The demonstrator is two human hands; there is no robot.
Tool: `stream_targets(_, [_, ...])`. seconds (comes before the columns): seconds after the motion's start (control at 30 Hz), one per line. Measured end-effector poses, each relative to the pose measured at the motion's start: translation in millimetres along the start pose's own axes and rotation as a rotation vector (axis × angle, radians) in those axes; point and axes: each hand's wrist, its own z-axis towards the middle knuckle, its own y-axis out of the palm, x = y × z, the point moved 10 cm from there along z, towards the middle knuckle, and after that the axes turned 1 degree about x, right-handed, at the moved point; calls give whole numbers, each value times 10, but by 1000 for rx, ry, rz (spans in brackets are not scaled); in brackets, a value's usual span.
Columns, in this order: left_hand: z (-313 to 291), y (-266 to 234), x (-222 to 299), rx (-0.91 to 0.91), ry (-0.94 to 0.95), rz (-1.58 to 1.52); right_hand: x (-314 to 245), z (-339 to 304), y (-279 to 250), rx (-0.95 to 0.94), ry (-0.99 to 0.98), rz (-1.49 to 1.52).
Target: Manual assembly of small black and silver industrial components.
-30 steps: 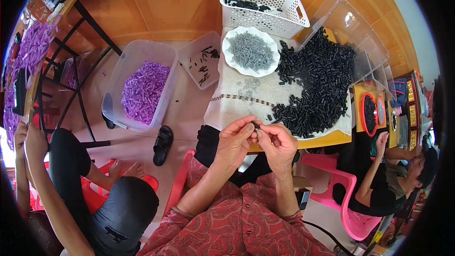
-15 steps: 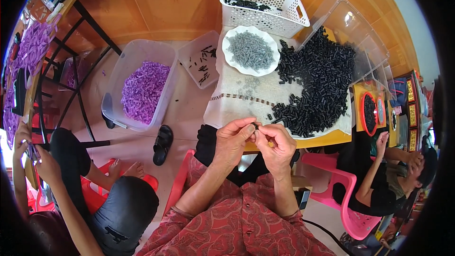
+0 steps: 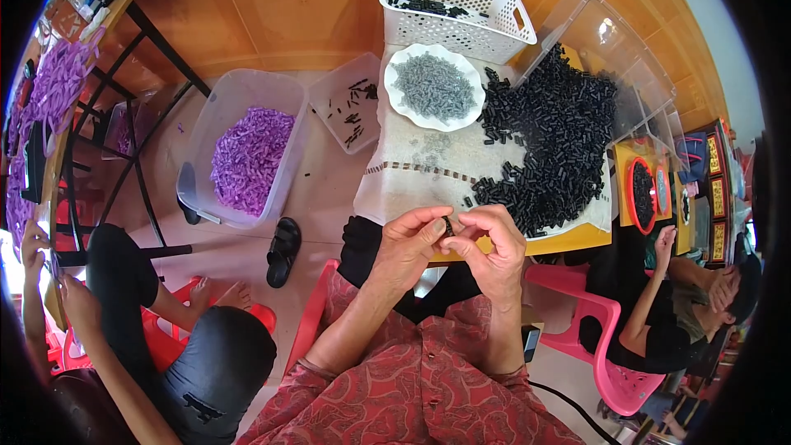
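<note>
My left hand point(image 3: 405, 245) is closed above the table's near edge, pinching a small black tube-like piece point(image 3: 447, 227) between thumb and fingers. My right hand point(image 3: 497, 249) is close beside it, its fingers curled and its thumb near the piece. Anything held in the right fingers is too small to make out. Just beyond lies a big heap of short black tube-like pieces point(image 3: 548, 156) on a pale cloth point(image 3: 412, 194). A white scalloped plate point(image 3: 395, 111) on the cloth holds a pile of small grey translucent pieces point(image 3: 435, 86).
A white perforated basket point(image 3: 453, 33) and a tipped clear bin point(image 3: 643, 58) stand at the back. On the floor are a bin of purple pieces point(image 3: 251, 161), a shallow tray point(image 3: 329, 107) and a black sandal point(image 3: 284, 251). Other people sit left and right, one on a pink chair point(image 3: 614, 321).
My right hand has shifted slightly to the right, away from the left fingertips, and more of the black piece shows. The left hand stays nearly in place.
</note>
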Motion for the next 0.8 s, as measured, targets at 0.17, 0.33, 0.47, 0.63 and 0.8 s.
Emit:
stream_targets(0.17, [4, 60, 12, -31, -23, -37, -15, 35, 47, -57, 8, 39])
stream_targets(0.33, [0, 101, 26, -3, -48, 139, 69, 18, 58, -66, 100, 110])
stream_targets(0.47, [3, 21, -38, -41, -79, 152, 46, 26, 51, -87, 52, 38])
stream_targets(0.63, [-1, 4, -86, -49, -125, 104, 77, 33, 48, -121, 30, 15])
stream_targets(0.8, [11, -11, -124, -59, -134, 37, 135, 19, 71, -114, 86, 31])
